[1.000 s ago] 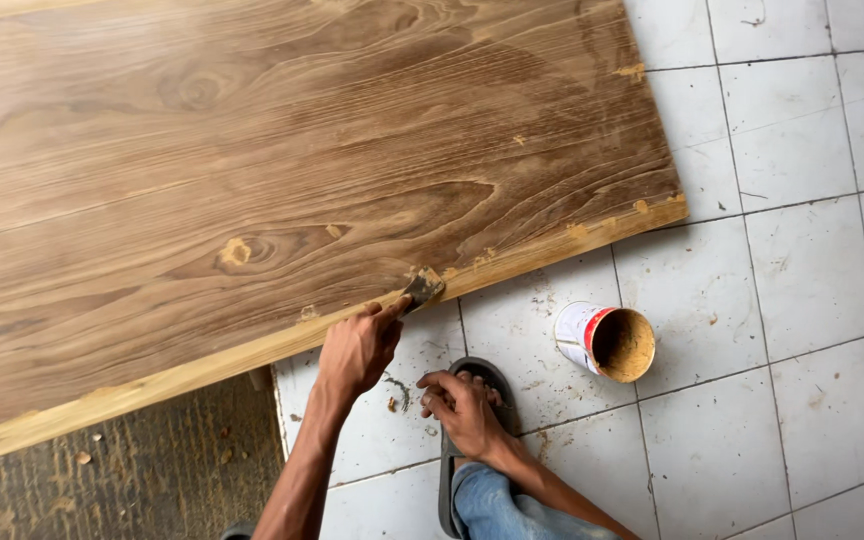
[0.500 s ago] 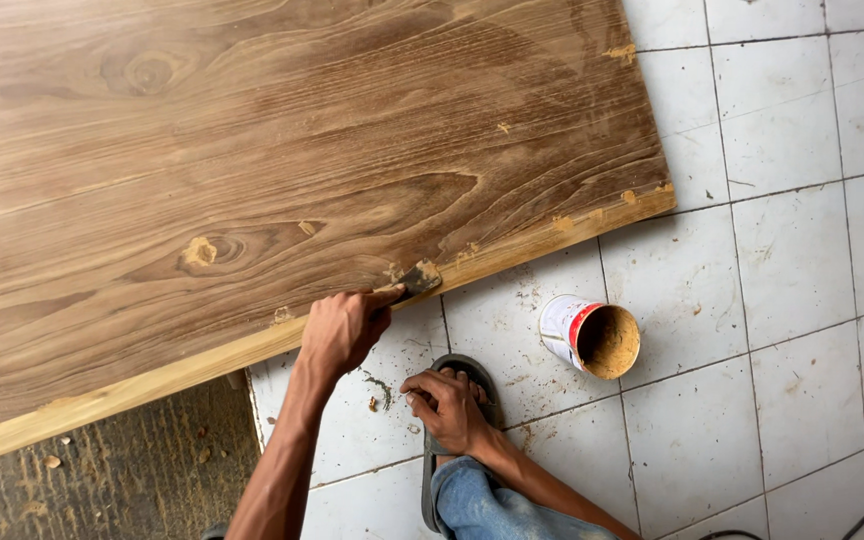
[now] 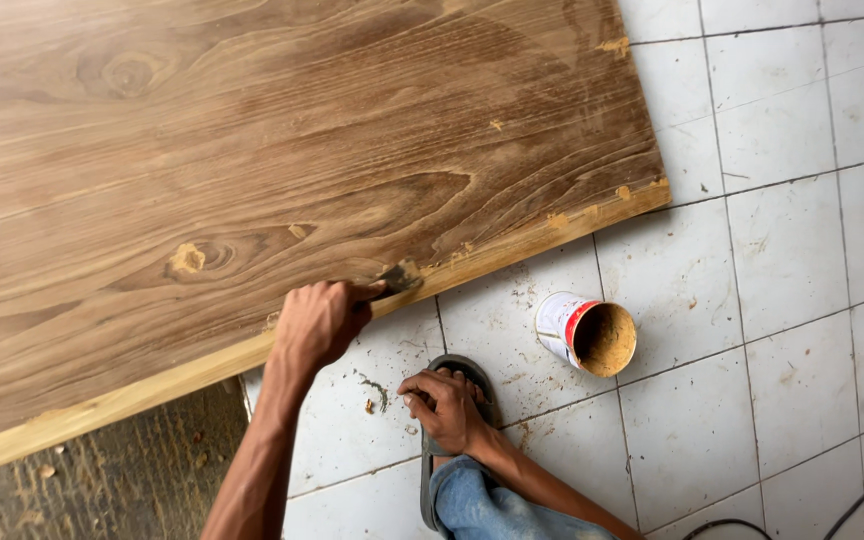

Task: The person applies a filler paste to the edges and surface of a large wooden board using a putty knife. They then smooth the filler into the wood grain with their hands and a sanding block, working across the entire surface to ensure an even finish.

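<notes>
The left hand (image 3: pixel 320 322) is closed around a small putty-smeared scraper (image 3: pixel 399 277), whose blade presses on the pale front edge of the large brown wood-grain panel (image 3: pixel 282 150). The right hand (image 3: pixel 444 405) rests with curled fingers, holding nothing, on a dark rubber sandal (image 3: pixel 460 368) on the white tiled floor (image 3: pixel 782 260). Near the panel's edge, right of the sandal, lies 1 tipped white-and-red tin (image 3: pixel 586 333), open and coated with tan filler.

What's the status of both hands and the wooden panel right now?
Left hand: grip shut on putty knife, blade at wooden panel edge. Right hand: resting on sandal, holding nothing. Tipped filler can lies clear, on tiles.
</notes>
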